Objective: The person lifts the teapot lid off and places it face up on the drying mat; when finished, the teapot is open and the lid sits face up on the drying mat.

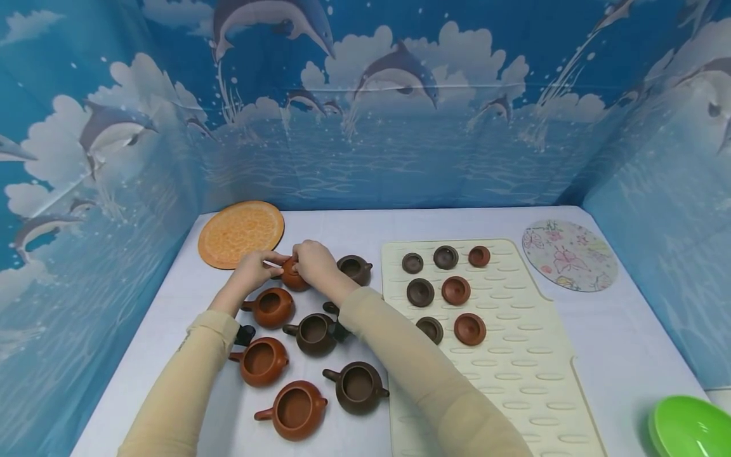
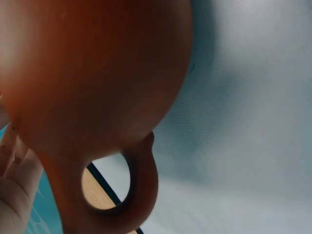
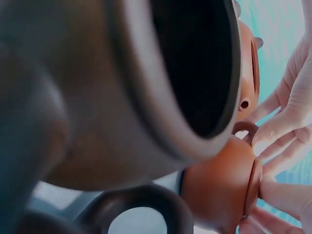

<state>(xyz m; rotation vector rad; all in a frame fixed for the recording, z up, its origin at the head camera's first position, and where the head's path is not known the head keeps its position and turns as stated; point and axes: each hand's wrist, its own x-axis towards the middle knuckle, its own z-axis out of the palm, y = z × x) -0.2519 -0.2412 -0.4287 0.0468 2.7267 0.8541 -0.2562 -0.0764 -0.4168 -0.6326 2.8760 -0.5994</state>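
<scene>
A small reddish-brown teapot [image 1: 293, 279] stands at the back of the group, with its lid [image 3: 254, 186] on top. My left hand [image 1: 251, 273] pinches its handle [image 3: 246, 129] from the left side. From the right, my right hand [image 1: 316, 263] holds the lid with thumb and fingertips. In the left wrist view a reddish teapot [image 2: 112, 83] fills the left part, and fingers [image 2: 17, 170] show at the edge. A dark teapot [image 3: 131, 97] looms close in the right wrist view, partly hiding the lidded one.
Several lidless teapots, reddish [image 1: 274, 308] and dark brown [image 1: 358, 387], stand around my forearms. Loose lids [image 1: 455, 291] lie on a cream mat [image 1: 525, 381]. An orange round mat [image 1: 242, 235], a patterned round mat [image 1: 570, 256] and a green bowl [image 1: 691, 425] lie farther out.
</scene>
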